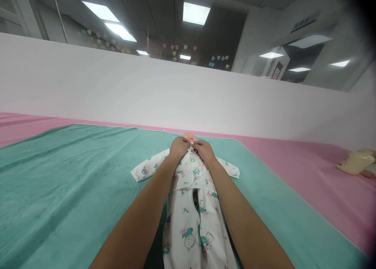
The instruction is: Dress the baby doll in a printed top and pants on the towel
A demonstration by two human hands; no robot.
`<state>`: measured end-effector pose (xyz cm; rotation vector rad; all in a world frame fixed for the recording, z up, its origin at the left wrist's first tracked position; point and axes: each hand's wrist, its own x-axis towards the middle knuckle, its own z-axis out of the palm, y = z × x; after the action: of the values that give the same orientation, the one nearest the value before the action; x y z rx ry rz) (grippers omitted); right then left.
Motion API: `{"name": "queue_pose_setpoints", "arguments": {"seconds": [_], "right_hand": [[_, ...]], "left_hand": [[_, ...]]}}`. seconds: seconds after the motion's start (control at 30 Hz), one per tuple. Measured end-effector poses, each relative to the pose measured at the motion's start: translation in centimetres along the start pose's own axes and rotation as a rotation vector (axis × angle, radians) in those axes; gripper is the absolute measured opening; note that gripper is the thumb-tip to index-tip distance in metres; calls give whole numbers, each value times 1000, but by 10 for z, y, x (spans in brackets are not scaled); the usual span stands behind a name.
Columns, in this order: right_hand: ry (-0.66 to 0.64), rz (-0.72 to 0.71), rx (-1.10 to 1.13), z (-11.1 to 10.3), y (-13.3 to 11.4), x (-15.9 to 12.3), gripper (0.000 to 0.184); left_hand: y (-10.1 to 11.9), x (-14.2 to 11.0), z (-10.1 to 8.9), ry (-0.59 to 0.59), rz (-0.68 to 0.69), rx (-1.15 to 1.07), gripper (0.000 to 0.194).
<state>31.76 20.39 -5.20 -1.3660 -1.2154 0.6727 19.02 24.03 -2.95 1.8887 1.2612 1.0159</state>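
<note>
A baby doll lies on its back, and only a small part of its head shows beyond my hands. It has on a white printed baby shirt with both sleeves spread out sideways. White trousers with a matching animal print stretch toward me, a dark gap showing at their top. My left hand is closed in a pinch on the shirt's collar. Opposite it, my right hand pinches the other side of the collar. The fingertips almost meet at the neck, and any fastener between them is too small to make out.
A teal blanket with soft folds lies under the doll, over a pink sheet. Behind rises a white wall panel with glass above. At the far right is a pale yellow object, its kind unclear.
</note>
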Motion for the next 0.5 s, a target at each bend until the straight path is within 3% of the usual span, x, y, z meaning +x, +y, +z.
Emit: {"name": "queue_pose_setpoints", "arguments": {"seconds": [0.5], "right_hand": [[-37,-87,-36,-1,-1,-1,15]], "left_hand": [[5,-7,-5,-8,-15,-27,10]]}}
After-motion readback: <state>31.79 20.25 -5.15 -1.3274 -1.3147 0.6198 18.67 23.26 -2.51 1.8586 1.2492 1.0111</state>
